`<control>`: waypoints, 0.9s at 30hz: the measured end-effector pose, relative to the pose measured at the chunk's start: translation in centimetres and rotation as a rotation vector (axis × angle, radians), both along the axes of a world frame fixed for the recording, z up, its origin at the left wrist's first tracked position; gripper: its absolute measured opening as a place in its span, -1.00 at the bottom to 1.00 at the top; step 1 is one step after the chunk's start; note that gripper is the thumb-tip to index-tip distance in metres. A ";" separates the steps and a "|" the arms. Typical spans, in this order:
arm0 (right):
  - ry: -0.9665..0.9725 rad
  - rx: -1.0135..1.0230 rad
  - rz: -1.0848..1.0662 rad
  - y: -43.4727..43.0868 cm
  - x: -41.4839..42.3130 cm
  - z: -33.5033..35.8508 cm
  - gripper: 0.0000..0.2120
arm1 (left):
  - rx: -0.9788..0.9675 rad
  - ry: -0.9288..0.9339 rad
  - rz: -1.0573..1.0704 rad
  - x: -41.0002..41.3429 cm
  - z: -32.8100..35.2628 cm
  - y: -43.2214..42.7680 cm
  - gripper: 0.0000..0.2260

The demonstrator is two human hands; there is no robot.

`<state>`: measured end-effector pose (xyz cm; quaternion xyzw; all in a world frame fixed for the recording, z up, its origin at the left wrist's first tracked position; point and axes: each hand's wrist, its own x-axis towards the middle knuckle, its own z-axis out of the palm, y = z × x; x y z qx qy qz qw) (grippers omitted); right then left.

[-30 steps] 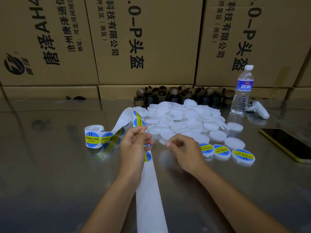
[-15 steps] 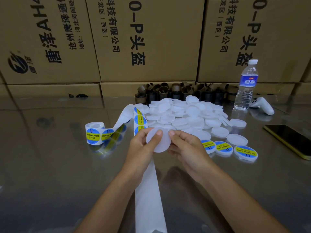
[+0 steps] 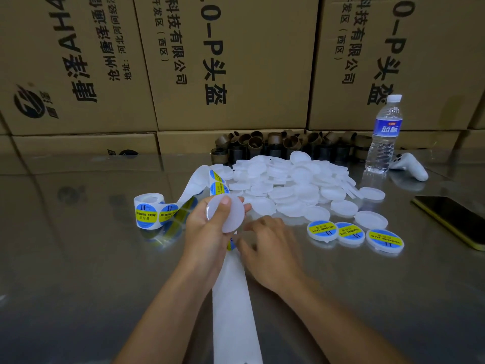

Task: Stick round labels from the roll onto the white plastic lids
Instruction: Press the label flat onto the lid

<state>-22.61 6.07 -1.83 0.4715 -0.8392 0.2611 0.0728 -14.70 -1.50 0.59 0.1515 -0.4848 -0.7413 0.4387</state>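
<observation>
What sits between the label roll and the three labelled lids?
In the head view: the left hand gripping a blank lid, the right hand, and the bare backing strip running beneath them.

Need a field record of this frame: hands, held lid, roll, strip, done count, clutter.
left hand: grips one blank lid, raised over the strip
right hand: fingertips at a label on the backing strip; grip unclear
label roll: on the table, left of the hands, strip running toward the person
lid pile: unlabelled, behind the hands
labelled lids: three in a row, right of the hands
clutter: water bottle, phone, far right
</observation>
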 end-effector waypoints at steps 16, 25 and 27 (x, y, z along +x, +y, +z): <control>-0.069 0.054 0.039 -0.7 -0.4 -0.8 -0.68 | 0.002 0.045 0.001 0.3 0.5 0.2 -0.88; -0.553 -0.577 0.060 -0.1 -1.4 0.1 -0.58 | -0.017 -0.047 0.268 0.5 0.1 -0.5 -0.85; -0.642 -0.643 0.057 -0.1 -1.6 0.3 -0.48 | -0.027 -0.098 0.326 0.4 0.0 -0.7 -0.83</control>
